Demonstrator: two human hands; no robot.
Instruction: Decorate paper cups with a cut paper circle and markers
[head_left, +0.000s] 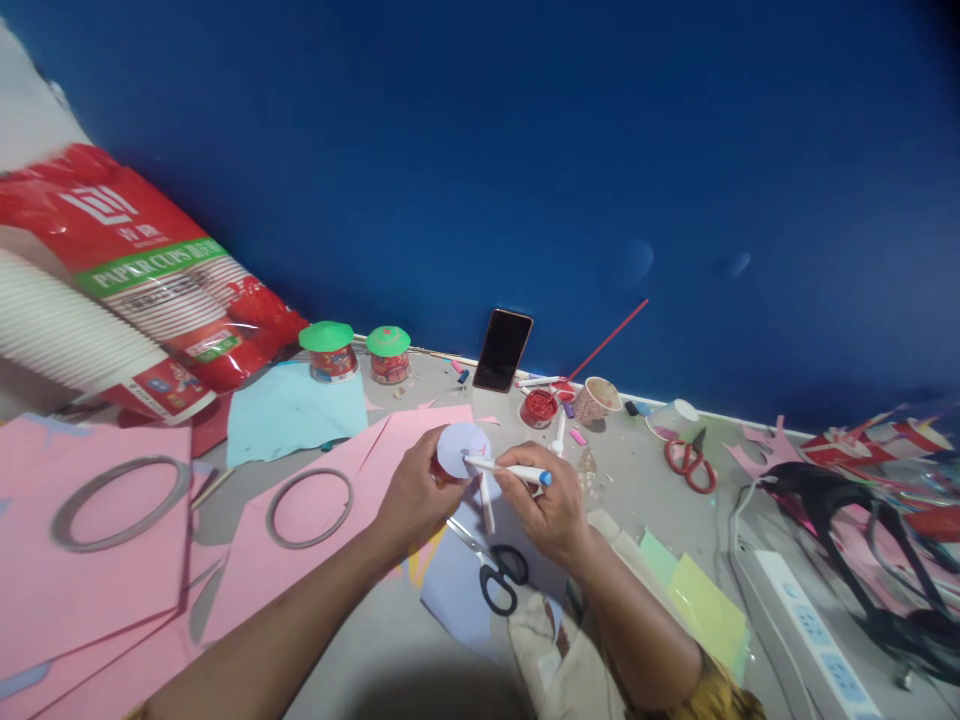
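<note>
My left hand [420, 482] is closed round a small red paper cup [441, 468], of which little shows. On top of the cup sits a round lavender paper disc [454, 446] with some coloured marks near its middle. In my right hand [546, 505] is a white marker pen [517, 469] with a blue end, its tip at the disc. Below both hands lie black-handled scissors [501, 578], partly opened, on lavender paper [455, 590]. Another white marker [487, 503] lies just under the disc.
Two green-topped cups [388, 352] stand near the wall, left of a propped phone [503, 350]. Pink paper [120, 600] with grey rings covers the left side. A paper-cup bag [150, 270] stands far left. Red scissors [690, 462] and a power strip [814, 635] lie right.
</note>
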